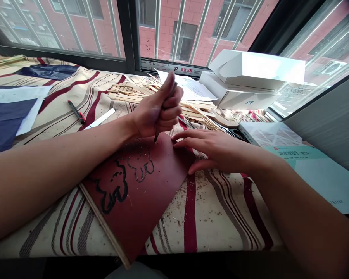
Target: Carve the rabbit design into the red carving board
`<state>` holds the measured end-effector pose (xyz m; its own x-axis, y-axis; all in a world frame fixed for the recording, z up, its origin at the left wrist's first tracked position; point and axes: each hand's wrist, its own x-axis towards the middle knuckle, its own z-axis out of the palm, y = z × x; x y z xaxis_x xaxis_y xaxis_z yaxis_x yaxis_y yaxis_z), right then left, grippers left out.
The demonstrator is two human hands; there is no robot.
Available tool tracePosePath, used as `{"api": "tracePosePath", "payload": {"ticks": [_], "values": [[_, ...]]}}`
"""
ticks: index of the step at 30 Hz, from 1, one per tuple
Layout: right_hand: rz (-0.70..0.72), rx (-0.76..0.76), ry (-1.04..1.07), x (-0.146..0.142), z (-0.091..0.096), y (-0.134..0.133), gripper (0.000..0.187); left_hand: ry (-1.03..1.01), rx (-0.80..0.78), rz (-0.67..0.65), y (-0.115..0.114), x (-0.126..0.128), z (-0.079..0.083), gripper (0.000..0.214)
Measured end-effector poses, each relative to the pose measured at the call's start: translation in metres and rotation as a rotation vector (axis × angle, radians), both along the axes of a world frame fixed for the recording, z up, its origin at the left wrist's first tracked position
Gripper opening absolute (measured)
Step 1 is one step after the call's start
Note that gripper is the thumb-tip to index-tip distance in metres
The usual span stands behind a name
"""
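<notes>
A dark red board (139,193) with black carved outlines lies tilted on the striped cloth (215,217). My left hand (158,110) is closed in a fist round a thin carving tool (156,136), whose tip touches the board's far edge. My right hand (218,151) lies flat with its fingers spread, pressing on the board's right corner and the cloth beside it. Wood shavings are scattered on the board and the cloth around it.
A pile of thin wooden strips (151,93) lies behind my hands. White boxes (250,81) stand at the back right by the window. A pen (75,112) and a white stick (100,119) lie to the left. A teal booklet (317,174) is at the right.
</notes>
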<state>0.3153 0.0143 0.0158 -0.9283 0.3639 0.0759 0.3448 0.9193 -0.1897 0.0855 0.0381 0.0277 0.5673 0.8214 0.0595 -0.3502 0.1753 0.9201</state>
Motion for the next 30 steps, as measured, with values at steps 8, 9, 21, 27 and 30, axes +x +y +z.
{"api": "tracePosePath", "payload": {"ticks": [8,9,21,27,30], "values": [[0.017,0.037,-0.013,0.000,-0.001,-0.001,0.057,-0.060,0.044,0.237,-0.007,0.009,-0.004,0.069],[0.015,0.041,-0.014,0.000,0.000,-0.001,0.056,-0.057,0.074,0.309,-0.012,0.012,-0.005,0.067],[0.024,0.088,-0.008,0.000,0.001,-0.005,0.057,-0.024,0.049,0.168,-0.013,0.009,0.001,0.069],[0.020,0.074,-0.017,0.000,0.003,-0.005,0.056,0.014,0.104,-0.050,-0.010,0.004,-0.001,0.074],[0.015,0.061,-0.018,0.000,0.002,-0.005,0.057,0.018,0.072,-0.048,-0.008,0.003,0.000,0.075]]}}
